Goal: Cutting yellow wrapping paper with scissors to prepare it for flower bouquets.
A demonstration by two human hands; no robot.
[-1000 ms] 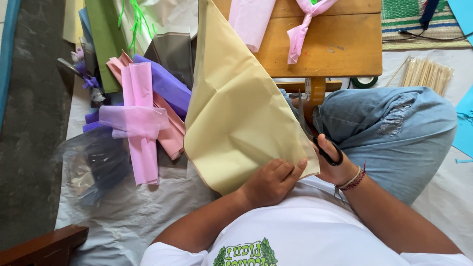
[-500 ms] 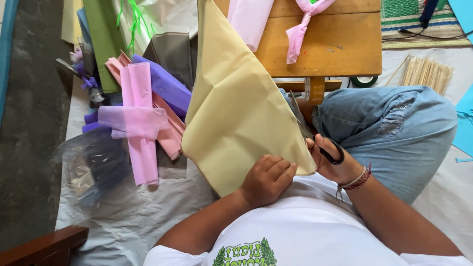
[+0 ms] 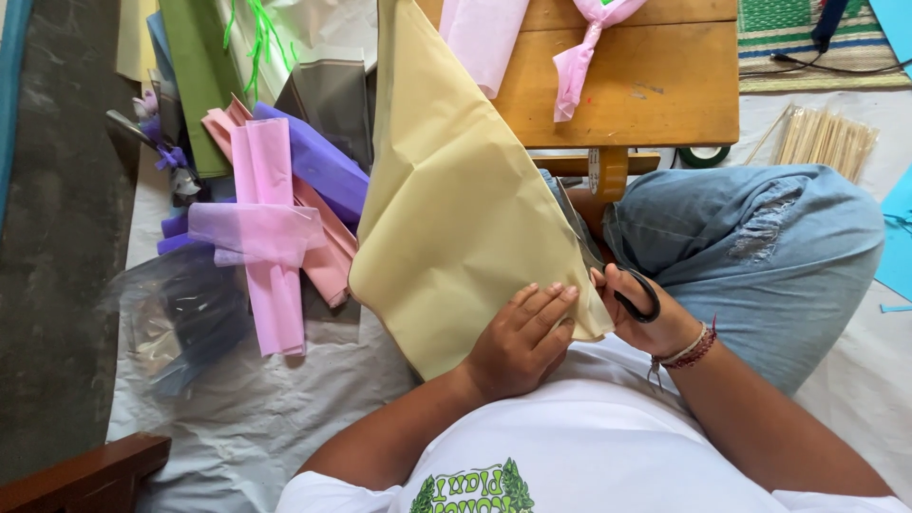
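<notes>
On crinkled grey floor sheeting [image 3: 285,418], left hand [image 3: 518,342] grips yellow paper [image 3: 456,209], right hand [image 3: 646,313] scissors [image 3: 638,296].

Yellow paper sheet [image 3: 465,218]: matt, lightly creased. Scissors [image 3: 635,296]: black plastic handles. Tabletop [image 3: 665,85]: bare wood, smooth, scuffed. Pink crepe paper [image 3: 271,237]: matt, ribbed. Jeans [image 3: 750,247]: faded denim cloth, frayed. Floor sheet [image 3: 256,418]: glossy wrinkled plastic.
</notes>
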